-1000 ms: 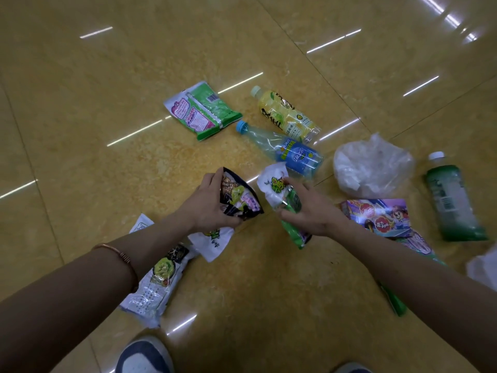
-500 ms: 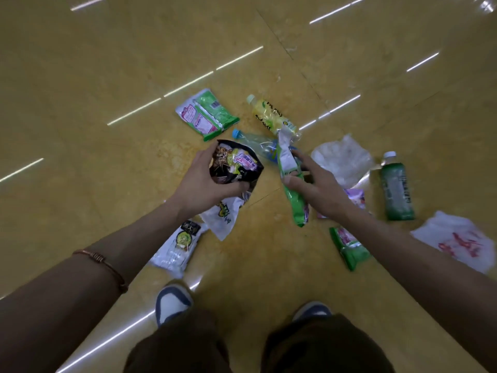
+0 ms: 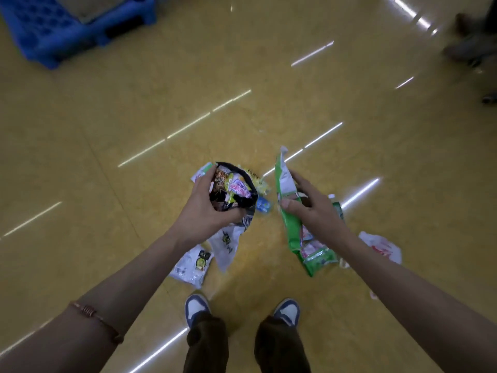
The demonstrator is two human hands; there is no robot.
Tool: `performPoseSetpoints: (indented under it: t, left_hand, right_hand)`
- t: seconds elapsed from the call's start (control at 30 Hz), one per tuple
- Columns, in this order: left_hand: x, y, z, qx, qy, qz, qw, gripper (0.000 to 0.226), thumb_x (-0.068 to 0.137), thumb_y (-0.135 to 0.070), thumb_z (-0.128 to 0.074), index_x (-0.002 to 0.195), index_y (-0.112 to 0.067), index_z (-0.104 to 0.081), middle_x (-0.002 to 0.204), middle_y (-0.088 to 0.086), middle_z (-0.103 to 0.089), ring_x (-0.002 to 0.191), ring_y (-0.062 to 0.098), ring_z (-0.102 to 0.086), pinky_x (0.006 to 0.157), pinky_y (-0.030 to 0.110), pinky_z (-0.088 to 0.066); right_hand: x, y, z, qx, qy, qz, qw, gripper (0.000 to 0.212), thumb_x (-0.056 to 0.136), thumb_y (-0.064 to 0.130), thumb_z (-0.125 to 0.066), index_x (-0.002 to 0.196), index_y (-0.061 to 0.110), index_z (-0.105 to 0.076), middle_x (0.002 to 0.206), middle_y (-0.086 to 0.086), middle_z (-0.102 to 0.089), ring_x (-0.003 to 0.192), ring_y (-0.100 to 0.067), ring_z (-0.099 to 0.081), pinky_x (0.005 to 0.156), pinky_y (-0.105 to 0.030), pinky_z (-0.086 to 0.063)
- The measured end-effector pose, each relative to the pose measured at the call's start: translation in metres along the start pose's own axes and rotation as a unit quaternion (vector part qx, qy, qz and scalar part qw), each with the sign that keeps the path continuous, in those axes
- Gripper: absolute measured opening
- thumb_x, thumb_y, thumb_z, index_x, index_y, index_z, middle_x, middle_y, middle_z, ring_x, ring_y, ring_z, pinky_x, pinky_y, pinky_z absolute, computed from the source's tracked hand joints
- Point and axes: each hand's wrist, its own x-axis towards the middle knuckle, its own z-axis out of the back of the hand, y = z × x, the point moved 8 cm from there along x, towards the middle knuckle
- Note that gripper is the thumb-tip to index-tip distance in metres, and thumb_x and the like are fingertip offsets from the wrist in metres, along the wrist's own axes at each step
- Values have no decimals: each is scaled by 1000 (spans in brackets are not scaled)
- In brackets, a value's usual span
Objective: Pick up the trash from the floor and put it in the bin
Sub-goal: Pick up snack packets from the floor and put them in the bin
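yellow floor [image 3: 107, 130] w/ white wrapper [image 3: 188, 267], plastic bag [image 3: 383, 246], blue pallet [image 3: 53, 30].

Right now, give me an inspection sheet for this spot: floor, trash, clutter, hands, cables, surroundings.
Surface: glossy yellow floor, light streaks.
Job's things: black snack bag in left hand; green wrapper in right hand; white wrapper, white bag and bottle lying on floor; bin not seen.
Clutter: nothing seen beyond the trash.
Grippers: both hands grip their items.
Cables: nothing seen.
Surroundings: blue pallet far left; blurred figure far right.
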Motion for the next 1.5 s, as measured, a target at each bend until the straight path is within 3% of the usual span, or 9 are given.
performPoseSetpoints:
  t: [0.13,0.43,0.63,0.77,0.87,1.0,1.17,1.37,1.5]
  left_hand:
    - [-24,-86,-4,-12,13,-31,999,122,45,-51,-83,147,-33,-18,135,-8,-46,109,5,-59,87,26,-51]
    - [-49,-264,-18,49,77,-170,981,116,45,-62,-74,145,-34,-24,137,-10,-42,113,11,-56,91,29,-49]
    - [-93,-357,-62,74,164,-276,944,117,47,-62,-76,147,-28,-26,136,-8,-42,114,14,-56,92,31,-50]
    - [-141,-400,-121,60,250,-330,908,108,54,-47,-83,145,-27,-29,133,-7,-44,109,8,-58,83,21,-52]
    - [-184,-420,-169,71,310,-359,878,110,52,-53,-84,145,-29,-29,131,-11,-43,107,2,-56,82,17,-50]
    - [-245,-431,-237,84,396,-380,832,111,52,-55,-79,146,-30,-26,132,-8,-45,110,7,-56,86,22,-50]
    - [-334,-431,-322,99,473,-401,778,107,58,-47,-82,146,-30,-24,132,-11,-44,107,1,-55,79,10,-46]
    - [-448,-414,-433,120,565,-401,711,116,45,-65,-81,144,-37,-26,135,-9,-45,114,14,-58,97,38,-49]
    - [-530,-403,-503,123,607,-405,673,119,42,-69,-81,143,-38,-26,135,-12,-43,114,14,-58,96,39,-50]
  right_hand:
    - [-37,70,43,30,-47,21,998,80,61,56,-62,136,43,-38,106,21,-63,81,6,-65,66,-13,-49]
    - [-120,187,136,21,-193,72,978,77,60,61,-61,134,47,-41,114,11,-61,90,9,-63,68,-12,-50]
    - [-212,228,180,44,-325,98,940,79,58,59,-61,133,40,-46,114,13,-60,84,11,-62,66,-8,-46]
    - [-292,231,204,36,-408,89,908,84,61,58,-58,138,28,-47,111,4,-60,81,8,-62,66,-10,-46]
    - [-357,225,217,38,-465,77,881,81,65,56,-57,135,16,-48,106,-1,-61,77,2,-62,64,-13,-46]
    - [-451,207,226,44,-549,59,833,80,66,58,-58,134,18,-49,106,-1,-61,77,1,-62,63,-12,-46]
    - [-577,185,226,44,-639,38,767,80,64,59,-57,134,21,-51,108,-1,-63,77,5,-63,63,-9,-45]
    - [-730,147,222,60,-723,16,688,77,61,59,-61,132,33,-51,113,2,-63,84,3,-64,66,-12,-47]
    - [-827,121,223,63,-765,6,641,79,59,60,-60,133,34,-49,110,8,-63,88,1,-63,65,-10,-46]
